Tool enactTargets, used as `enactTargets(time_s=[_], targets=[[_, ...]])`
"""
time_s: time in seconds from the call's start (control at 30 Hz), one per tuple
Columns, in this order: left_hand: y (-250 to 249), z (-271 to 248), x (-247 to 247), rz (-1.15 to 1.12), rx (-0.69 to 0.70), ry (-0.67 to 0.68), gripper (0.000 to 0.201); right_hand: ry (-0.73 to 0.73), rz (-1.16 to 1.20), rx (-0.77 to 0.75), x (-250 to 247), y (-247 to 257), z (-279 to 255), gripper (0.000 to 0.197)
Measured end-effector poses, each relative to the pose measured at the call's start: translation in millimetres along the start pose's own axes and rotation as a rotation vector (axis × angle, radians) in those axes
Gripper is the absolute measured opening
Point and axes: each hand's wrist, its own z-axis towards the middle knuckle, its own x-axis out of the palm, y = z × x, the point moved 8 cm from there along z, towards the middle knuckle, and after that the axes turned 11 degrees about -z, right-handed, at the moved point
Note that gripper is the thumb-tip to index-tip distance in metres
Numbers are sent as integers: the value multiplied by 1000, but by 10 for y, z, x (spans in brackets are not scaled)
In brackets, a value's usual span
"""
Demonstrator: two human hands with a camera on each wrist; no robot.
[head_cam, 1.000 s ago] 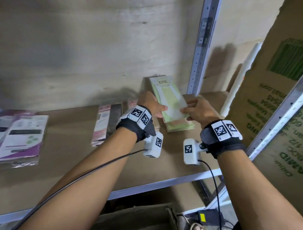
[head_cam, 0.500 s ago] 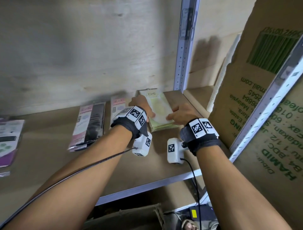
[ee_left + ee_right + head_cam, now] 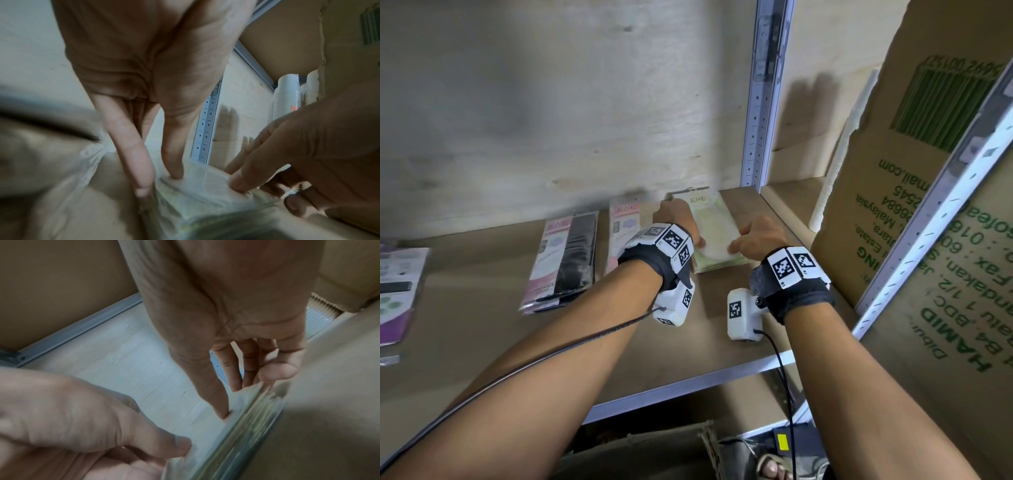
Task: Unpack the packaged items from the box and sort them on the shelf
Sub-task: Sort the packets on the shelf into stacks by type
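A person's left hand (image 3: 679,222) and right hand (image 3: 755,236) settle a stack of green packets (image 3: 717,240) on the shelf (image 3: 482,308), the stack lying at about one o'clock from the wrists, close to the grey upright post (image 3: 760,120) at the back. Both hands grasp the stack from opposite long edges: in the left wrist view the left fingers (image 3: 144,162) run down its side with the thumb pressing the clear wrapper on top, and in the right wrist view the right thumb (image 3: 216,394) presses the top while a finger curls at the edge.

To finish this step well, the packets want squaring: edges pushed flush between the two hands, the pile kept parallel to its neighbours, and the glossy wrappers released gently, since they look slippery and could fan out.

At ten o'clock from the stack lies a pink packet (image 3: 625,222), partly hidden by the left wrist; farther toward nine o'clock, a pink-and-black packet (image 3: 566,257), and at the far left edge a purple-and-white packet (image 3: 399,291). The shelf is a brown board with a pale metal front rail, backed by a plywood wall (image 3: 551,102). A large printed cardboard carton (image 3: 893,188) stands at three o'clock, a sleeve of white cups (image 3: 835,164) beside it.
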Motion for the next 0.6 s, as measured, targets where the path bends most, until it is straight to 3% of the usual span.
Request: enactTargets(time_s=[0.37, 0.6], targets=[[-44, 0, -52, 28, 55, -29, 58, 17, -4, 2, -10, 9, -13, 49], [80, -170, -862, -176, 154, -216, 42, -135, 131, -94, -241, 207, -145, 31]])
